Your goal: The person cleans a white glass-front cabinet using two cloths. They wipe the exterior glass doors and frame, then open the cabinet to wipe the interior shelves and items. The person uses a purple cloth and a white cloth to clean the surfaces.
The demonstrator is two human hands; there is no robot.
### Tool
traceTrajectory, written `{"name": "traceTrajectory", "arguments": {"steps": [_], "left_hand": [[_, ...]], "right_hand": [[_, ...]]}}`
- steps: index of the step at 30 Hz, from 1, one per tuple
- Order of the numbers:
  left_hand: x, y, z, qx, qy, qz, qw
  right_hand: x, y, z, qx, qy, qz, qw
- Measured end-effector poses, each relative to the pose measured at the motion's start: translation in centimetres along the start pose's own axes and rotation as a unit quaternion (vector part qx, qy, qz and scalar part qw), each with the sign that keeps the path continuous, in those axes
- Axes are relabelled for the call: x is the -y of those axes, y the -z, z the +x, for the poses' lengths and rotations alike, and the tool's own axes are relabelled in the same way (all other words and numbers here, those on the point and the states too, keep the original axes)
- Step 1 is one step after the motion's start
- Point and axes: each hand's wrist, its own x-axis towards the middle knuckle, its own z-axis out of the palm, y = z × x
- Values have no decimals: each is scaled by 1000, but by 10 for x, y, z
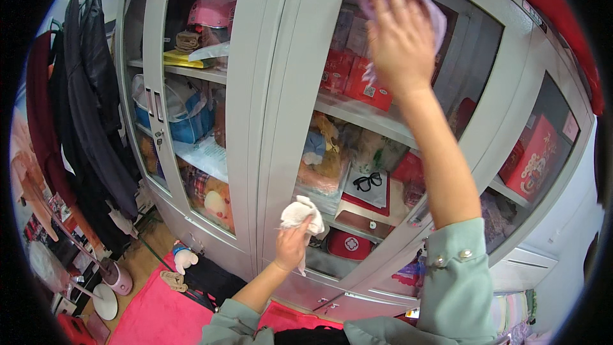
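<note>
A light purple cloth (433,14) lies under the spread fingers of my right hand (402,43), pressed against the upper part of a cabinet's glass door (471,52). Lower down, my left hand (290,245) grips a bunched white cloth (302,215) in front of the same door's lower left area. Behind that glass are red boxes (361,81) on the upper shelf. Black-framed glasses (368,181) and a red pouch with a white emblem (351,244) show farther down.
Dark clothes (91,86) hang at the left. The left cabinet holds a pink helmet (210,11) and a blue bag (194,127); a key (159,138) sticks out of its lock. Below are a pink mat (153,302), a small plush toy (184,259) and a white round base (104,301).
</note>
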Motion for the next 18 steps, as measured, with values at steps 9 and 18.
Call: {"name": "traceTrajectory", "arguments": {"steps": [9,18], "left_hand": [[-9,42,-1,-119,64,-5,991],[-22,68,-23,-116,137,-2,984]], "right_hand": [[145,41,-207,136,71,248,957],[126,95,-305,351,274,462,767]]}}
